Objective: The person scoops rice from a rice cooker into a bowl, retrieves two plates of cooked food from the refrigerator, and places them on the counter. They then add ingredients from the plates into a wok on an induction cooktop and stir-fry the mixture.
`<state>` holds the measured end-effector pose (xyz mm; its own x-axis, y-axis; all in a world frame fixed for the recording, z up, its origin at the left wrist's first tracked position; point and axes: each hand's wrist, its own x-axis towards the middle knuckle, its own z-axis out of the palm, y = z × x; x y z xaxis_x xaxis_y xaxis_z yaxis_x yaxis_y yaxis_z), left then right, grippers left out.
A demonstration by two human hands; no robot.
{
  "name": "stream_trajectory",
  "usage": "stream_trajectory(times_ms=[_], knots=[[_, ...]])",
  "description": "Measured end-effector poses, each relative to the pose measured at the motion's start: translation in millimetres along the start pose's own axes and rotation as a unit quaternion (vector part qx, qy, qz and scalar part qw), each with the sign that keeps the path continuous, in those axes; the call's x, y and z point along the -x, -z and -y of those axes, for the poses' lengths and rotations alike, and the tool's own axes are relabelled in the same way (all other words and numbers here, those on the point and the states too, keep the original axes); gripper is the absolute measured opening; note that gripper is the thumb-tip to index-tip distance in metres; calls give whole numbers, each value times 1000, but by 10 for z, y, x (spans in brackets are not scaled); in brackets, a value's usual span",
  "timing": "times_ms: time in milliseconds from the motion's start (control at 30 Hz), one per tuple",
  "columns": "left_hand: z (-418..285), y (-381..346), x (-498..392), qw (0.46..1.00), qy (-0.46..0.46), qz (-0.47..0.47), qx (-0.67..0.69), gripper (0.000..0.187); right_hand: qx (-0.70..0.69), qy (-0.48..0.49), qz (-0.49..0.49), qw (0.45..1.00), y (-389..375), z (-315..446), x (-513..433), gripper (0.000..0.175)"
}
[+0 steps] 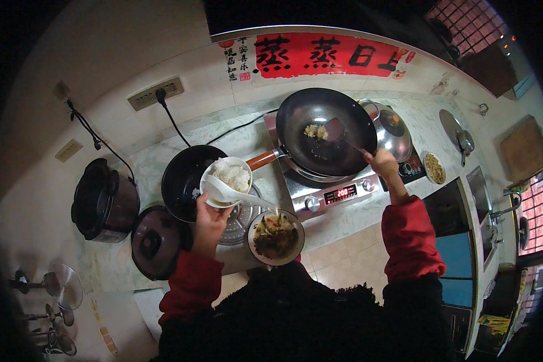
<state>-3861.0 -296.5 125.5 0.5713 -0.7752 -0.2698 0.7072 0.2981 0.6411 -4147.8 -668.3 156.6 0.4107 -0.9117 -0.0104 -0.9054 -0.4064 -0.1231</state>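
Note:
My left hand point(212, 219) holds a white bowl of cooked rice point(231, 175), with a white spoon point(235, 194) lying across it. The bowl is over the edge of a black pot point(181, 181). My right hand point(383, 164) grips the handle of a dark spatula point(335, 130), whose blade rests in a black wok point(312, 156) beside a small heap of yellowish food point(316, 131). The wok sits on a steel induction cooker point(307, 192) with a lit display. Below the rice bowl stands a bowl of cooked food with dark and red pieces point(276, 238).
A rice cooker point(117, 208) and its lid point(156, 242) are at the left, near a perforated steamer plate point(235, 228). Right of the wok are a domed steel lid point(391, 135), a dish of food point(434, 167) and the sink point(479, 199). The wok's wooden handle point(261, 159) points left.

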Motion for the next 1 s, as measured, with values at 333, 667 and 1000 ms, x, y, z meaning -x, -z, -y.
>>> stream_trajectory(times_ms=[333,667,1000], knots=[[-24,51,116,996,29,-33,79,49,-32,-28,111,993,524,-306,-162,48],[135,85,306,999,11,-29,39,51,11,0,70,997,547,186,-225,49],[36,250,403,993,8,-94,70,52,-148,65,-56,985,278,-116,216,31]])
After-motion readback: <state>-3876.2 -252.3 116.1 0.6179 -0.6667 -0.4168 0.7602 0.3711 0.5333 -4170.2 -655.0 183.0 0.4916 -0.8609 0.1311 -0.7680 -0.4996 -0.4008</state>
